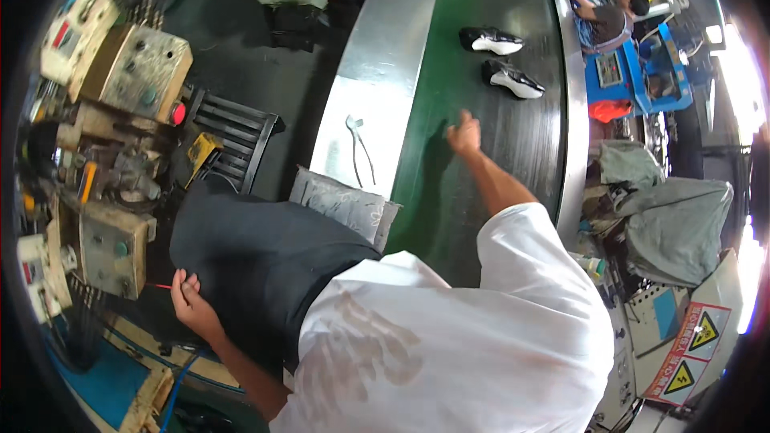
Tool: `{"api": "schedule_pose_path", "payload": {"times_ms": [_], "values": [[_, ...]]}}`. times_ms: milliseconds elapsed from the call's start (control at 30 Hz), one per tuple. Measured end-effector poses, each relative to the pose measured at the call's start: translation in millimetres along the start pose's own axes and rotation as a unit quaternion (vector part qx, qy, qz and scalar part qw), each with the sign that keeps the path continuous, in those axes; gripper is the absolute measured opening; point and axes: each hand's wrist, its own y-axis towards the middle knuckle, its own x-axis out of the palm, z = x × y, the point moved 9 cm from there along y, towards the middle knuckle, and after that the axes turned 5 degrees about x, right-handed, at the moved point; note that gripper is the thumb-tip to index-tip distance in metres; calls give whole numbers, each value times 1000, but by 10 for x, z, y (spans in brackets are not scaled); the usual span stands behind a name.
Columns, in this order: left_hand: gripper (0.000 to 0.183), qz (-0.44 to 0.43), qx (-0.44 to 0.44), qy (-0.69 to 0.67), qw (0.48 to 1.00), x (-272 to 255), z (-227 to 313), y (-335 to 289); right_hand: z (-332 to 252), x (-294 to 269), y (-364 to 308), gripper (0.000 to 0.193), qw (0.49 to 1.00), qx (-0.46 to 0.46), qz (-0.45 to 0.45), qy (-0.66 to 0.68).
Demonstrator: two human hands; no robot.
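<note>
My right hand (464, 136) reaches out above the green conveyor belt (425, 184), fingers partly stretched, with nothing seen in it. Beyond it on the belt lie two black-and-white shoes, a nearer shoe (514, 79) and a farther shoe (492, 41), both apart from the hand. At the left, beside my dark-trousered leg, my left hand (194, 309) is closed with a thin red stick (157, 285) poking out from its fingers. Pincers (358, 148) rest on the metal ledge (329, 140) between my leg and the belt.
A grey patterned cushion (341, 204) lies on the ledge's near end. Worn machines with a control box (144, 72) stand at left, near a black slatted rack (233, 132). Across the belt, a person (609, 24) works by a blue machine (642, 72); grey cloth (678, 228) drapes equipment.
</note>
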Motion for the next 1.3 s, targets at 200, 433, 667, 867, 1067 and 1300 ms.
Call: {"api": "schedule_pose_path", "payload": {"times_ms": [200, 433, 667, 867, 1067, 1300], "values": [[35, -54, -68, 65, 994, -449, -895, 54, 1310, -1052, 1413, 95, 983, 125, 57, -121], [26, -131, -138, 220, 957, -1123, -1555, -102, 1454, -1277, 2456, 95, 969, 31, 24, -246], [14, -93, -222, 167, 956, -1877, -1283, -425, 1280, -930, 2856, 88, 958, -80, 9, -276], [15, -142, -197, 218, 945, -1557, -1126, -130, 1391, -908, 2351, 99, 983, 21, -80, -167], [31, -153, -48, 145, 976, -285, -359, 223, 1027, -159, 995, 123, 954, 21, -119, 274], [34, -225, 55, -93, 968, 1582, 1379, 462, -612, -268, -628, 101, 891, 47, -251, 376]]}}
